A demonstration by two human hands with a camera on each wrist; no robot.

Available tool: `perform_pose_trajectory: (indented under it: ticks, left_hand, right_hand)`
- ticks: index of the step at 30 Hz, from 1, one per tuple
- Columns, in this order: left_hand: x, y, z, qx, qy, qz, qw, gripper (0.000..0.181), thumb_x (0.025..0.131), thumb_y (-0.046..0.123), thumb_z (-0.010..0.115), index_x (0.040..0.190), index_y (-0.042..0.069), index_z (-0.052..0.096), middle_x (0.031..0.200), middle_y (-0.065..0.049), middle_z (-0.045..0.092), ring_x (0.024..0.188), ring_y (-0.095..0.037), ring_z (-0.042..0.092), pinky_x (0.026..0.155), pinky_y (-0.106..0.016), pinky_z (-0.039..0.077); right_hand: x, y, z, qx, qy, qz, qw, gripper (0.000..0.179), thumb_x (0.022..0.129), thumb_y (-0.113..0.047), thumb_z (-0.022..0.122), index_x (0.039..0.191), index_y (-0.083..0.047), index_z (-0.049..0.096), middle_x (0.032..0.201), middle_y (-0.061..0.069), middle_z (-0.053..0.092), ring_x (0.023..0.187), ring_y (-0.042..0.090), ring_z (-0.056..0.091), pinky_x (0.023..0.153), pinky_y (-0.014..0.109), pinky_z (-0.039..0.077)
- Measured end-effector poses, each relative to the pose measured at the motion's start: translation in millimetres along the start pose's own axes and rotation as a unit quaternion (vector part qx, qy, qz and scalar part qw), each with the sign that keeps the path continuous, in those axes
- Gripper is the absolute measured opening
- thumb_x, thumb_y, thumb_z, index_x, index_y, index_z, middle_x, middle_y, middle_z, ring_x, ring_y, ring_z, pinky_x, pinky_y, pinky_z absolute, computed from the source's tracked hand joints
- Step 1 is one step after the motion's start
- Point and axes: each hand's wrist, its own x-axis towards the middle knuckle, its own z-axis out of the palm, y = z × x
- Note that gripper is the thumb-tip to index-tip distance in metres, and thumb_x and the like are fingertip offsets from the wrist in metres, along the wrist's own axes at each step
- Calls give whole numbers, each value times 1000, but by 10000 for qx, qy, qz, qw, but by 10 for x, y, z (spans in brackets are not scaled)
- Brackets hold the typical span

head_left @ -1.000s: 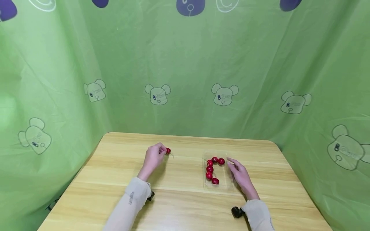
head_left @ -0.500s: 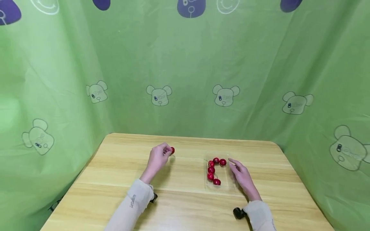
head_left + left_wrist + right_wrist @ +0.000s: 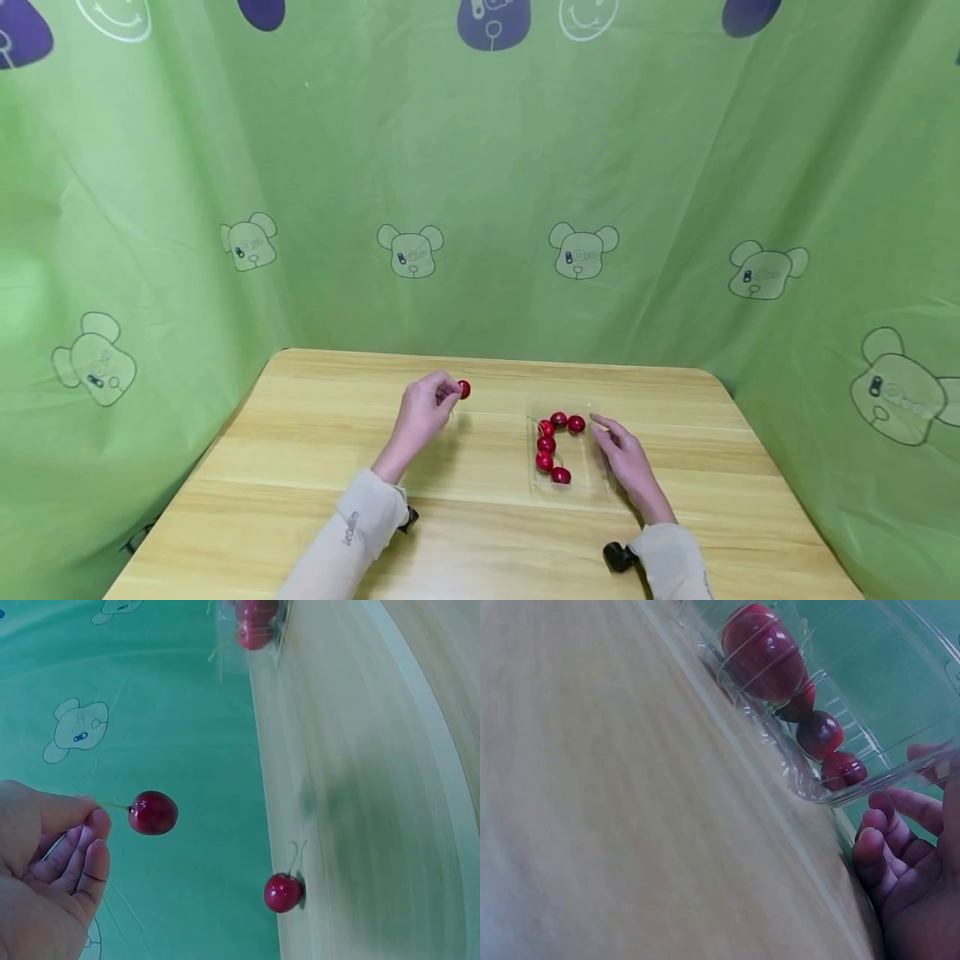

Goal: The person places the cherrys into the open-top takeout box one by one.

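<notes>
My left hand [image 3: 426,408] is raised above the table and pinches a cherry [image 3: 154,813] by its thin green stem. The red fruit dangles free of the fingertips. Another cherry [image 3: 283,892], stem up, lies on the table beneath that hand; in the head view it cannot be made out. A clear plastic container [image 3: 573,492] stands right of centre, with several cherries [image 3: 546,445] along its left side and ends. My right hand [image 3: 628,460] grips the container's right rim, its digits on both sides of the thin wall.
The wooden table [image 3: 480,542] has rounded far corners. A green curtain [image 3: 480,308] with bear prints hangs behind it and on both sides. Black wrist cameras [image 3: 618,557] sit under both sleeves.
My left hand has moved right and lifted the cherry off the table, toward the container. The right hand stays at the container's right side. The cherries inside have not moved.
</notes>
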Motion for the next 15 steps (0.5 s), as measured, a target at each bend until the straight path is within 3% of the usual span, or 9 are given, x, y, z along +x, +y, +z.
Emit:
perform_pose_trajectory:
  ticks: [7,15]
  left_hand:
    - [-4,61,64,-211,-71,203,9995,5,92,2,74,94,6,74,86,-5,75,74,-11,65,69,-21,56]
    - [11,145,119,-405,-187,359,9984,5,93,3,73,95,7,74,86,-4,74,75,-10,64,69,-21,55]
  right_hand:
    - [177,373,42,-99,204,-164,9996,56,108,-43,52,152,-7,49,88,10,56,66,15,53,67,29,49]
    - [185,407,57,-91,244,-225,9994,57,108,-47,51,151,-10,51,87,10,54,64,13,51,63,29,48]
